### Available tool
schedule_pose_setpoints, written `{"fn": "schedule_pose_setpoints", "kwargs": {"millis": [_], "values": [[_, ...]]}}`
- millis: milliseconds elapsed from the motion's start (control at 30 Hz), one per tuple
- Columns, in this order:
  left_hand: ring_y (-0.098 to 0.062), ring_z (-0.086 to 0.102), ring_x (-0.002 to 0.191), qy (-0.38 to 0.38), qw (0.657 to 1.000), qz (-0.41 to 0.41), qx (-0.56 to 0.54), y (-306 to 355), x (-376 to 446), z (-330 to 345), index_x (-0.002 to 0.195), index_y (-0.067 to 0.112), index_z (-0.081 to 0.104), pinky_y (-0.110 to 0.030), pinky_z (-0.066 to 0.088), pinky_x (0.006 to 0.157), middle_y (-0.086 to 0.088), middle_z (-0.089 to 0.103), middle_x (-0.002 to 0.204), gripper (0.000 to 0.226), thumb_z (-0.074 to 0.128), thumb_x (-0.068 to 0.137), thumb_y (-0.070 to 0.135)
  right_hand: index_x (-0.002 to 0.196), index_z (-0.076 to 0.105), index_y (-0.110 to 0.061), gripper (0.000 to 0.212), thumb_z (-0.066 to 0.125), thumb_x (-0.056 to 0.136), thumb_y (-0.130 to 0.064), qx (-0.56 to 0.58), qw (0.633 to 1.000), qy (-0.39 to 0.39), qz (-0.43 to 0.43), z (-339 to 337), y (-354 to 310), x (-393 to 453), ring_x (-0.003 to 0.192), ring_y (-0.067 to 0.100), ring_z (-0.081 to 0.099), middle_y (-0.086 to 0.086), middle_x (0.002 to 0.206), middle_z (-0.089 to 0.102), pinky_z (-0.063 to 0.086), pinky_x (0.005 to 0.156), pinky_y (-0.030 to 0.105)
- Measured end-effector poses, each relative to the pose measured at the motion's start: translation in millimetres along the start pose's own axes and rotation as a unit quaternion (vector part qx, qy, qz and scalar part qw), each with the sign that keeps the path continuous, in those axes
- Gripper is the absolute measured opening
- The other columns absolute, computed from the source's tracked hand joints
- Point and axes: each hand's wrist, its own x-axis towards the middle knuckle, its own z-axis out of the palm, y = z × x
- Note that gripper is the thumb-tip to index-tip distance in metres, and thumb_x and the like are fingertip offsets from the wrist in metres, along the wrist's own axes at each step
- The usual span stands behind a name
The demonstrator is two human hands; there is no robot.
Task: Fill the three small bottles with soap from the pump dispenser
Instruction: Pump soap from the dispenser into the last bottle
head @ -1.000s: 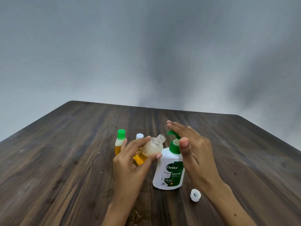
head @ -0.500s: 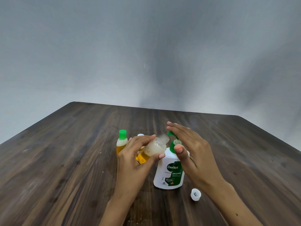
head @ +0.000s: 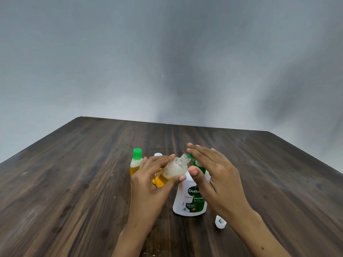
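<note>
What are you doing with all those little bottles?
A person is filling small bottles with soap. The left hand holds an open small bottle tilted, its mouth at the green spout of the pump dispenser. The right hand lies flat over the pump top. The held bottle has yellow soap and foam inside. Its white cap lies on the table. A green-capped bottle stands behind.

white cap [head: 220, 222] right of dispenser [head: 189, 199]; left open.

The dark wooden table [head: 74, 182] carries the pump dispenser [head: 187, 203], a green-capped bottle [head: 136, 163] and a white cap [head: 220, 222].
</note>
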Motion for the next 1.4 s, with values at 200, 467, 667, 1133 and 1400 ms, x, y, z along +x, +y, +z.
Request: {"fn": "schedule_pose_setpoints", "kwargs": {"millis": [200,467,667,1133,1400], "values": [[-0.004,0.061,0.108,0.002,1.000,0.014,0.000,2,4,3,0.110,0.038,0.066,-0.058,0.046,0.097,0.019,0.066,0.111,0.042,0.071,0.071,0.053,0.116,0.067,-0.015,0.071,0.020,0.096,-0.063,0.007,1.000,0.010,-0.003,0,2,1,0.116,0.008,0.055,-0.004,0.123,0.063,0.039,0.101,0.034],[-0.005,0.062,0.108,0.003,1.000,0.017,0.003,1,3,2,0.111,0.036,0.068,-0.059,0.045,0.098,0.019,0.067,0.111,0.045,0.072,0.071,0.055,0.122,0.065,-0.014,0.076,0.015,0.095,-0.066,0.029,0.999,0.007,0.017,-1,-3,4,0.121,0.009,0.052,-0.003,0.129,0.059,0.037,0.103,0.034],[-0.007,0.064,0.106,0.003,1.000,0.010,-0.017,2,3,5,0.108,0.039,0.068,-0.060,0.046,0.096,0.020,0.067,0.110,0.050,0.062,0.072,0.073,0.118,0.066,-0.012,0.075,0.018,0.096,-0.064,-0.013,0.999,0.031,0.016,4,-4,0,0.116,0.008,0.054,0.000,0.123,0.063,0.044,0.098,0.037],[-0.008,0.064,0.106,0.008,1.000,0.006,-0.010,-2,3,3,0.109,0.036,0.068,-0.060,0.046,0.096,0.018,0.067,0.109,0.043,0.071,0.070,0.055,0.120,0.066,-0.012,0.080,0.015,0.093,-0.068,0.033,0.999,0.030,0.013,5,1,-1,0.118,0.011,0.055,-0.001,0.125,0.062,0.042,0.101,0.039],[-0.007,0.063,0.105,0.007,1.000,0.005,-0.027,0,4,5,0.107,0.036,0.070,-0.062,0.045,0.096,0.022,0.067,0.109,0.049,0.065,0.072,0.069,0.114,0.069,-0.011,0.081,0.017,0.093,-0.069,0.003,1.000,0.026,0.013,7,2,1,0.112,0.008,0.057,-0.001,0.119,0.065,0.040,0.100,0.035]]}}
